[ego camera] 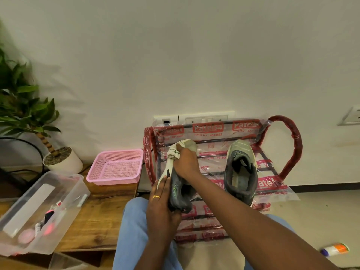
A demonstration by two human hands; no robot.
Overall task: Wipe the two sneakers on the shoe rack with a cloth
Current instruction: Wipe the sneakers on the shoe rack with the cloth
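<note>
The left hand (pixel 161 207) grips the heel of a grey sneaker (pixel 181 193), tipped sideways over the plastic-wrapped shoe rack (pixel 292 145). The right hand (pixel 185 162) clutches a bunched white cloth (pixel 175 152) against its front. I'd brace the heel and stroke firmly along the sole edge. The second sneaker (pixel 241 172) sits upright on the rack, apart. Hand and cloth hide much of the toe, so its cleanliness is unclear.

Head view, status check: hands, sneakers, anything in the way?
Left hand grips the near grey sneaker at its heel. Right hand grips a bunched white cloth against its toe. Second grey sneaker sits on the plastic-wrapped red rack. Nothing blocking.
</note>
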